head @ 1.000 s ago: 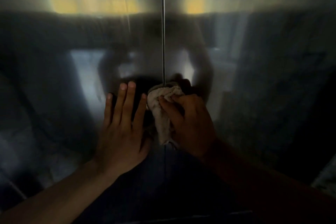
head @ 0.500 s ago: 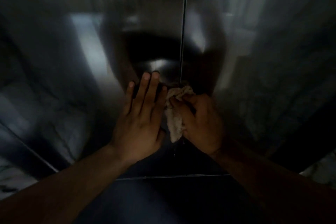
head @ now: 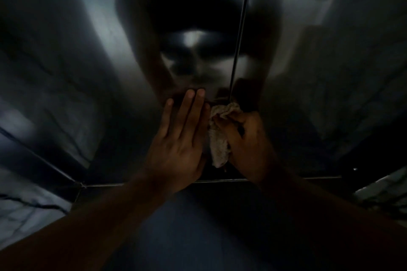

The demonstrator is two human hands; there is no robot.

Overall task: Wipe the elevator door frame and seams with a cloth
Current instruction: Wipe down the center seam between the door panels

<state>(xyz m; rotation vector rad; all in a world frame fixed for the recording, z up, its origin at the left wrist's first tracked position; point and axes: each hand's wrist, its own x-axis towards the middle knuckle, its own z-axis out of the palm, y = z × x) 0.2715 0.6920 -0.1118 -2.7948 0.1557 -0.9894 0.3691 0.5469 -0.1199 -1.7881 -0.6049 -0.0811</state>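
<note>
I note right hand [head: 248, 145] grips cloth [head: 220, 136] on the vertical door seam [head: 241, 28], which runs upward; left hand [head: 178, 145] flat, fingers straight, just beside

Support surface: dark brushed-metal elevator door panels [head: 92, 77], upright, dimly lit, with blurred reflections.
Centre seam: thin dark vertical seam [head: 241, 28] between the two panels, running down to the hands.
On the left panel: flat left hand [head: 176, 138], fingers straight, resting against the metal just left of the seam.
On the seam: crumpled beige cloth [head: 219, 138], held against the metal by the right hand [head: 248, 141].
Bottom edge: narrow metal sill strip [head: 105, 185] where the doors meet the dark floor [head: 187, 226].
</note>
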